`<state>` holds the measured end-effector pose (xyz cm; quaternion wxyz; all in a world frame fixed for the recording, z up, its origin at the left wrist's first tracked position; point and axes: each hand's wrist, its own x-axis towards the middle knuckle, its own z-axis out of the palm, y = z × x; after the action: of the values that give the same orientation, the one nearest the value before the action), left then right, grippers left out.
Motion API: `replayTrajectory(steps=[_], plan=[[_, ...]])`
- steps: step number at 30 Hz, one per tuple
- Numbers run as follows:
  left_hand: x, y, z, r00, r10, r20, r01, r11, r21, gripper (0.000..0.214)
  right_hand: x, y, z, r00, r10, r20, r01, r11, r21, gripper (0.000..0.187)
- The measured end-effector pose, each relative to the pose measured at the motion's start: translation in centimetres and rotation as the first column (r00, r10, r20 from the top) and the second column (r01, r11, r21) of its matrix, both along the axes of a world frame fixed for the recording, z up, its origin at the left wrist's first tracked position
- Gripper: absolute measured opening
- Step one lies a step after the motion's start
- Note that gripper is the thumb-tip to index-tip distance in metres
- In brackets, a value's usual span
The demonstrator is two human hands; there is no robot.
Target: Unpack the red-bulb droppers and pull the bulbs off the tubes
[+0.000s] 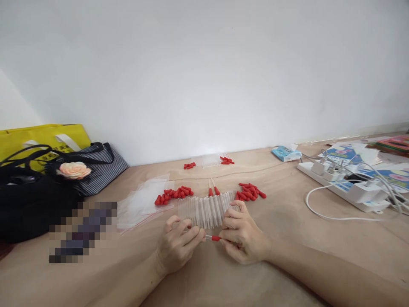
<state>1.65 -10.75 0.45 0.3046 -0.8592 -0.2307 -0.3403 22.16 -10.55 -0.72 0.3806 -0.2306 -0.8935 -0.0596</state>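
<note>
Between my two hands lies a dropper in one line, a clear glass tube (208, 237) with a red rubber bulb (215, 238) on its right end. My left hand (182, 243) is closed around the tube. Pinched in my right hand (241, 234) is the bulb, its far end hidden by the fingers. Just beyond the hands, a row of clear glass tubes (206, 212) rests on the table. Two droppers with red bulbs (217, 191) lie past that row. Loose red bulbs form a left pile (174, 194) and a right pile (251, 192).
Clear plastic bags (143, 202) lie at the left, near a striped bag (99, 168), a yellow bag (73, 134) and a black bag (32, 209). A power strip (338, 187) with cables and a blue tissue pack (285, 153) are at the right. A wall (204, 76) stands behind.
</note>
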Motion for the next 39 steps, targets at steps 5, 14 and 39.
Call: replayTrajectory(steps=[5,14,39], plan=[[0.2,-0.2,0.2,1.000,-0.016,-0.008,0.016,1.000,0.010,0.018,-0.1,-0.1,0.3,0.999,0.036,0.023,-0.034,0.996,-0.077,0.016],[0.1,-0.1,0.1,0.998,-0.058,-0.027,0.058,0.998,0.027,0.018,-0.1,-0.3,-0.5,0.999,0.042,0.004,-0.041,0.992,-0.122,0.013],[-1.5,0.4,0.1,0.992,0.066,0.110,-0.058,0.995,-0.082,0.017,1.3,-0.4,-1.0,0.990,-0.001,-0.144,-0.015,0.993,-0.113,0.012]])
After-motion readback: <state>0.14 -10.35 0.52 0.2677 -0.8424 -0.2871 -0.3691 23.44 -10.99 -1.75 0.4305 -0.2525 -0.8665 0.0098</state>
